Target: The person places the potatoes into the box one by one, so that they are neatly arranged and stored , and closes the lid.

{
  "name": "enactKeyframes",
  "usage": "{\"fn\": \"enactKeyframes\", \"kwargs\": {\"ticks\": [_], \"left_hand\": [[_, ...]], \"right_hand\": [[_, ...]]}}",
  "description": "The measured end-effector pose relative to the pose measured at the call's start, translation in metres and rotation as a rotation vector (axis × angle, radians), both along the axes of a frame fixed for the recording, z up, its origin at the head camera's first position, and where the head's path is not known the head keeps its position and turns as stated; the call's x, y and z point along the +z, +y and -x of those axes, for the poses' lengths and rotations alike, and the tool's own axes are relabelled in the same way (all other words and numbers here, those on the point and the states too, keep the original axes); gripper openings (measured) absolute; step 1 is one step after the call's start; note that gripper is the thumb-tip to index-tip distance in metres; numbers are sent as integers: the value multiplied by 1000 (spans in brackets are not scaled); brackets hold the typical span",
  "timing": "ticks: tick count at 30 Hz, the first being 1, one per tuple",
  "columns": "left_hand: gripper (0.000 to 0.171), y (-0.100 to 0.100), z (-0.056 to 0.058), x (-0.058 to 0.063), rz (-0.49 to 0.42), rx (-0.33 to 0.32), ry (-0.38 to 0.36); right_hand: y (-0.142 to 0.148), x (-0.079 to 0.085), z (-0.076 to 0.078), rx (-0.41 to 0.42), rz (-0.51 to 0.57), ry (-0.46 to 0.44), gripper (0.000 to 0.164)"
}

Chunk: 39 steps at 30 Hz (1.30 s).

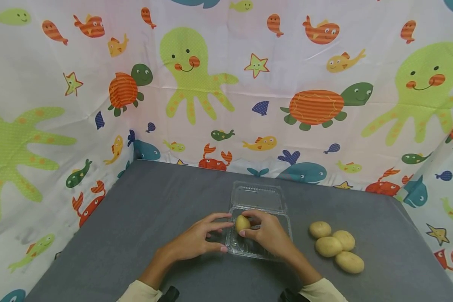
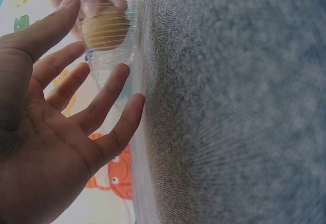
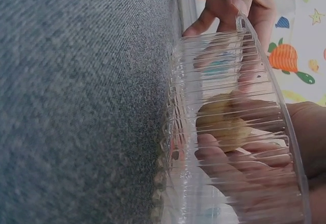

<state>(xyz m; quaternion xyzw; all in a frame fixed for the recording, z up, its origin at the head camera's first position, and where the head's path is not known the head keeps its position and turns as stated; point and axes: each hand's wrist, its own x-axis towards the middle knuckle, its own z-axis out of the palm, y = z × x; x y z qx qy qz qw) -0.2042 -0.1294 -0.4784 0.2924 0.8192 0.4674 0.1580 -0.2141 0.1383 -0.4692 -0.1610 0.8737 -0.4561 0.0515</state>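
A clear plastic clamshell container [image 1: 286, 235] stands on the grey table with its lid [image 1: 258, 198] folded open toward the back. Inside its base, near the left wall, my right hand [image 1: 269, 235] grips a small potato [image 1: 242, 224] between thumb and fingers. Through the ribbed wall, the right wrist view shows that same potato [image 3: 224, 124] with fingers around it. My left hand [image 1: 196, 239] has its fingers spread along the container's left side. In the left wrist view its thumb tip is at the rim, and no object lies in the palm.
Several loose potatoes [image 1: 329, 246] lie grouped on the table [image 1: 154, 201] to the right of the container. A white curtain [image 1: 226, 75] printed with sea animals closes off the back and both sides of the table.
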Motion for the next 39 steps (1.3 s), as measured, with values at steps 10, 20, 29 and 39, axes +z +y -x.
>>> {"fn": "enactKeyframes", "kwargs": {"ticks": [10, 20, 29, 39], "left_hand": [[62, -1, -1, 1, 9, -1, 5], [62, 0, -3, 2, 3, 7, -4], [62, 0, -1, 0, 8, 9, 6], [63, 1, 0, 0, 3, 6, 16]], "right_hand": [[-3, -3, 4, 19, -13, -16, 48], [-3, -5, 4, 23, -41, -6, 49], [-3, -3, 3, 32, -44, 15, 51], [-2, -2, 2, 12, -70, 33, 54]]}}
